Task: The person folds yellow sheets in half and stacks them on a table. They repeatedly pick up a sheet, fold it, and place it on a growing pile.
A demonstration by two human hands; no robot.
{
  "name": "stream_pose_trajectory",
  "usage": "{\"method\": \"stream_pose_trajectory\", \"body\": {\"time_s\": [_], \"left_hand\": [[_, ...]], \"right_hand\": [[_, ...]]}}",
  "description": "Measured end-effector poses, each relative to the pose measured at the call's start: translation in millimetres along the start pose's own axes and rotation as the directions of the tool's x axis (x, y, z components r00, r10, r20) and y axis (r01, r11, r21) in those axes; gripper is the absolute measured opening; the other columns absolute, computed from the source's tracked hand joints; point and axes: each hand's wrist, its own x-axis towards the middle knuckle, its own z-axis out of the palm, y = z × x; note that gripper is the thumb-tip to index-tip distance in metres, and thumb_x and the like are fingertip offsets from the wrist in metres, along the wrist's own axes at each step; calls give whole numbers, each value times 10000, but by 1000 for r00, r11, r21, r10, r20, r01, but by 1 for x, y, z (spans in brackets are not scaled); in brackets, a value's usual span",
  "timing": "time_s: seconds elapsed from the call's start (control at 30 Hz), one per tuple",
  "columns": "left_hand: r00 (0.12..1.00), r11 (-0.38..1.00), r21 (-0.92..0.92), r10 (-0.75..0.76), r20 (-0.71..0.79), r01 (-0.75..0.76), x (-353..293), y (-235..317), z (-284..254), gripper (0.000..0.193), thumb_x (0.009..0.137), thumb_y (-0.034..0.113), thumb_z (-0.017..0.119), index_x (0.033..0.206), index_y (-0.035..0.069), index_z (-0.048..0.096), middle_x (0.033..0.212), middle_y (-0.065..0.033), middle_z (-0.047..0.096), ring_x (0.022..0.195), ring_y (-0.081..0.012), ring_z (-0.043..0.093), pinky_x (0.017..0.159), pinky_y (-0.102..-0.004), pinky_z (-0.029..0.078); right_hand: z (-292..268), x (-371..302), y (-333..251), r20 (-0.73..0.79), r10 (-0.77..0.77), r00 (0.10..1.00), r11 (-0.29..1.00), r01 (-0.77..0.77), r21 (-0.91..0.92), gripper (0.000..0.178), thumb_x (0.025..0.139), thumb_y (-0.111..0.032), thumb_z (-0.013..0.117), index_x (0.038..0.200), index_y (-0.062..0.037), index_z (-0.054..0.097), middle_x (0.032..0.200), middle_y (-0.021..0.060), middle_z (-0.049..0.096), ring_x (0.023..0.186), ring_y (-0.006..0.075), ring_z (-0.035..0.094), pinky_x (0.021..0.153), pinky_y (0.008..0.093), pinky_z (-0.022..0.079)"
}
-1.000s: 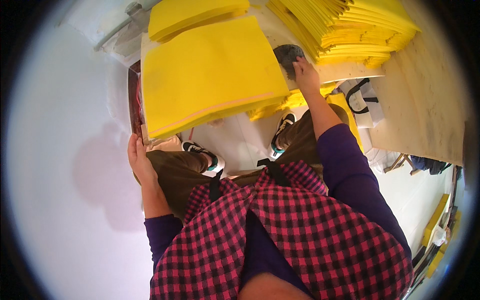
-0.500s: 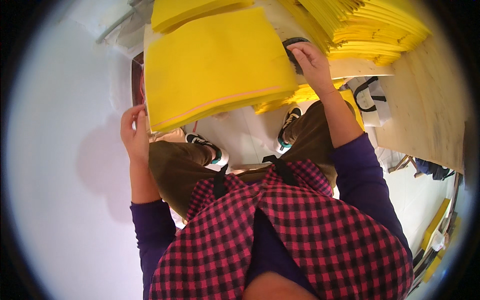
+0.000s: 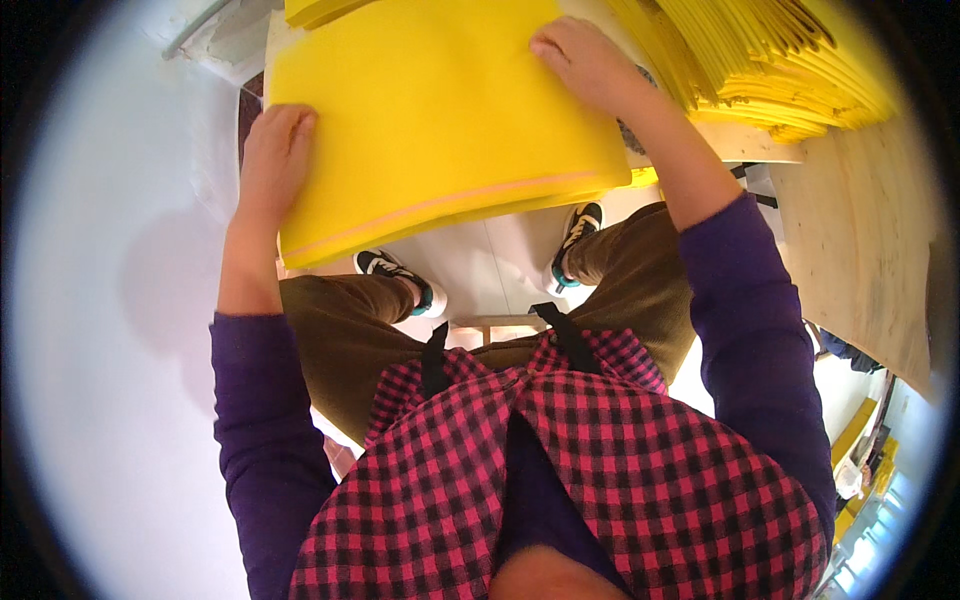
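A stack of yellow cloth-like sheets lies in front of me, with a pale orange line along its near edge. My left hand is closed at the left side of the stack, thumb against the fingers, pinching the edge of the top sheet. On the far right side, my right hand is also closed, its fingertips gathered on the sheet's edge. Both forearms reach forward. The far end of the sheet runs out of the picture, and the fingers hide the exact grip.
Folded yellow pieces are piled at the far right on a wooden surface. A wooden panel stands on the right, a white wall on the left. A dark round thing shows partly behind my right forearm. My shoes are below.
Both hands have moved forward, away from me. The left has gone up along the sheet's left side; the right has come inward from beside the dark round thing onto the sheet's edge.
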Motion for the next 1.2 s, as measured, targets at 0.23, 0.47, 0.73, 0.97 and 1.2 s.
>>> {"method": "stream_pose_trajectory", "body": {"time_s": [0.23,0.47,0.73,0.97,1.2], "left_hand": [[996,998,-49,22,-89,-26,12,-15,2,211,909,161,512,944,-25,606,971,-162,609,955,-342,555,838,-387,433],[999,999,-27,-18,-50,17,8,-26,10,215,906,157,528,981,-28,606,964,-163,614,936,-324,567,830,-364,441],[998,990,-143,-28,-51,20,-18,-16,-14,198,910,147,521,957,-27,604,963,-152,611,930,-314,567,824,-365,441],[995,994,-52,98,-34,-99,0,-14,-1,172,890,125,539,928,-33,595,938,-168,600,921,-315,561,813,-366,434],[998,991,-135,1,-65,-10,-33,-8,-19,150,888,120,540,912,-24,577,915,-159,591,901,-338,552,787,-374,433]], "right_hand": [[-1,8,10,76,158,984,987,-159,11,310,906,-256,426,1017,-16,590,994,220,577,952,376,536,830,454,425],[-17,-9,-17,141,240,960,945,-264,190,290,893,-232,444,988,-1,591,1000,222,573,956,369,536,841,447,427],[-16,-12,-11,73,182,981,975,-189,112,282,895,-227,436,983,-2,581,1004,210,577,958,351,547,851,435,424],[-18,-16,-26,92,217,972,970,-225,88,282,897,-241,437,994,-17,580,1013,204,576,951,361,547,843,450,420],[-14,-26,-5,58,127,990,986,-132,99,292,910,-243,432,992,-9,586,1015,212,584,976,364,549,840,446,426]]}}
